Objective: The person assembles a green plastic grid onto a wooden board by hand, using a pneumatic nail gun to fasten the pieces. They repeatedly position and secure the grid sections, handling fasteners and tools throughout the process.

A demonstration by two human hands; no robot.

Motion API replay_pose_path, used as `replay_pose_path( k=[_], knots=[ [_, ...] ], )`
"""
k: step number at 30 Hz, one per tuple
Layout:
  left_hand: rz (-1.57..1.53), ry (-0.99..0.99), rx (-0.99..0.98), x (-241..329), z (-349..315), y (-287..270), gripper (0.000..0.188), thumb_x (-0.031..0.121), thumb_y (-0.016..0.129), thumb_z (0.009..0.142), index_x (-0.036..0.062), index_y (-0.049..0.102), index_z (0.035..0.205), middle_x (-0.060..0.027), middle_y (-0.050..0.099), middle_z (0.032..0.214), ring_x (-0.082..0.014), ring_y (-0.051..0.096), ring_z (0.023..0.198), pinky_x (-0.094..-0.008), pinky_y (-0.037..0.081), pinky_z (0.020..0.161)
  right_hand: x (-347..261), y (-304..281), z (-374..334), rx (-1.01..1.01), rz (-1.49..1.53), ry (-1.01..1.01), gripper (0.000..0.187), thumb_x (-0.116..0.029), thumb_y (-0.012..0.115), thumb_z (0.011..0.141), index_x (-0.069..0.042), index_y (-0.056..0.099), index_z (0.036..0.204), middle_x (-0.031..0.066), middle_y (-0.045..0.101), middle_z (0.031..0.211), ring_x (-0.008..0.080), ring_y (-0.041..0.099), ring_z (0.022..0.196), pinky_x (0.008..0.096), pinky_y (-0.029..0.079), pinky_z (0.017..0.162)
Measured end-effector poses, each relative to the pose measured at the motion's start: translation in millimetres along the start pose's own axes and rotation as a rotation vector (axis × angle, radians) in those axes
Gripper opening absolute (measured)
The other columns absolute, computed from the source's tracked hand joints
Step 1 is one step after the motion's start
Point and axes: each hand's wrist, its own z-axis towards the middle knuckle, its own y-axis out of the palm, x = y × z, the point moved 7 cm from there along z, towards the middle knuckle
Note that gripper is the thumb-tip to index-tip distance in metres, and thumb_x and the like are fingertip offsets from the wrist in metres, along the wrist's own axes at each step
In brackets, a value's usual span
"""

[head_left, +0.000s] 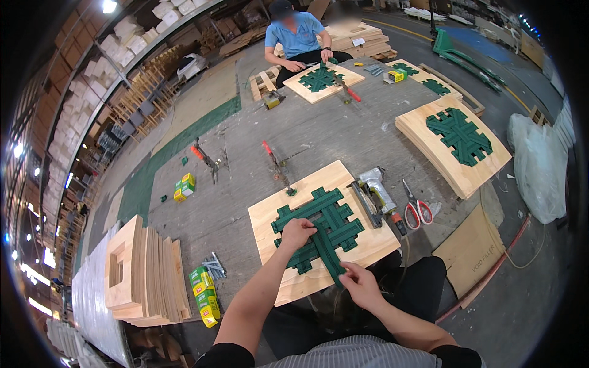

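At five o'clock in the head view, over a wooden board (381,238), pinching a green strap (327,253) with the right hand (362,285), curling the left hand (298,233) against its upper part; likely proving light and pliable, best gripped low.

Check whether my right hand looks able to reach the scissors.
Probably yes: the scissors lie uncovered right of the wooden board, handles toward you, though your right hand would need to release the green strip.

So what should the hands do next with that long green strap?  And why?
Perhaps gently pull the green strap snug, because the right hand holds its near end while the left hand is over the woven straps.
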Motion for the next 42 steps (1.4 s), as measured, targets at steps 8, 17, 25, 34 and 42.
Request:
replay_pose_path(
  k=[8,17,25,34,42],
  knots=[
    [-0.094,-0.018,-0.005,-9,0,-3,0.030,0.029,0.085,0.078,0.0052,0.079,0.096,-0.0096,0.075,0.084,-0.0207,0.070,0.075,-0.0352,0.055,0.071,-8,90,90,-0.121,0.908,0.623,0.070,-0.010,0.058,0.102,-0.010,0.023,0.163,0.0046,0.064,0.084,0.0144,0.059,0.064,0.0331,0.051,0.062],
    [-0.208,-0.097,0.106,-38,9,-13,0.031,0.032,0.070,0.091,0.0057,0.077,0.107,-0.0157,0.077,0.102,-0.0276,0.075,0.095,-0.0396,0.057,0.083,9,125,139,-0.174,1.494,0.671,0.014,-0.014,0.054,0.103,-0.010,0.055,0.090,0.0011,0.059,0.073,0.0123,0.051,0.055,0.0298,0.046,0.058],
    [-0.368,-0.287,0.021,-38,26,-6,0.027,0.030,0.070,0.092,0.0052,0.077,0.101,-0.0089,0.073,0.084,-0.0212,0.068,0.071,-0.0358,0.055,0.064,5,108,136,-0.124,1.156,0.750,0.025,-0.019,0.058,0.104,-0.002,0.060,0.121,0.0057,0.066,0.083,0.0178,0.065,0.069,0.0331,0.055,0.067],
    [-1.079,-0.442,0.085,-28,39,-20,0.030,0.028,0.057,0.105,0.0033,0.059,0.122,-0.0065,0.065,0.099,-0.0178,0.062,0.065,-0.0346,0.056,0.056,9,78,70,-0.177,0.447,0.433,0.077,-0.013,0.066,0.101,-0.003,0.019,0.161,0.0138,0.065,0.111,0.0227,0.069,0.093,0.0378,0.058,0.080],
    [-1.025,-0.374,0.064,-22,34,-14,0.039,0.015,0.069,0.098,0.0018,0.055,0.131,-0.0098,0.066,0.103,-0.0197,0.067,0.068,-0.0348,0.058,0.058,16,60,55,-0.230,0.272,0.388,0.077,-0.016,0.068,0.099,0.002,0.023,0.159,0.0127,0.067,0.105,0.0189,0.070,0.084,0.0305,0.056,0.069]
  ],
)
